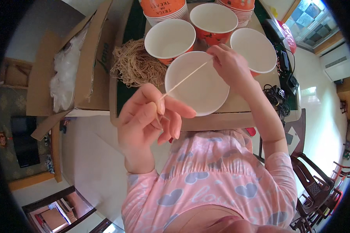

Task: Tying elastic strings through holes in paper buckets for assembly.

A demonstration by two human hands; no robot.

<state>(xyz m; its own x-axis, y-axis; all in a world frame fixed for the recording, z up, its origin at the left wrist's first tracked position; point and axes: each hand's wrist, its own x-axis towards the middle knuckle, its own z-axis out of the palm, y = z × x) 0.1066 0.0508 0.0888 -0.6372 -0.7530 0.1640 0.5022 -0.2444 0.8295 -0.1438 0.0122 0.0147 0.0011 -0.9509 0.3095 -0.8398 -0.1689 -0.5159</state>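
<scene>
A thin beige string (187,77) is stretched taut between my two hands, over a white-lined paper bucket (200,93) at the table's near edge. My left hand (149,112) pinches its lower end between thumb and forefinger, the other fingers loosely curled. At the far end, my right hand (230,64) grips the string with its fingertips, above the bucket's far right rim. Three more orange paper buckets with white insides stand close behind: one at left (170,39), one in the middle (214,19), one at right (254,50). Left of them lies a tangled heap of beige string (138,64).
Stacks of orange printed buckets (163,9) rise at the back. An open cardboard box (93,58) with white plastic wrapping stands left of the table. Coiled black cables (277,97) lie along the right edge. Wooden chairs (315,178) are at the right.
</scene>
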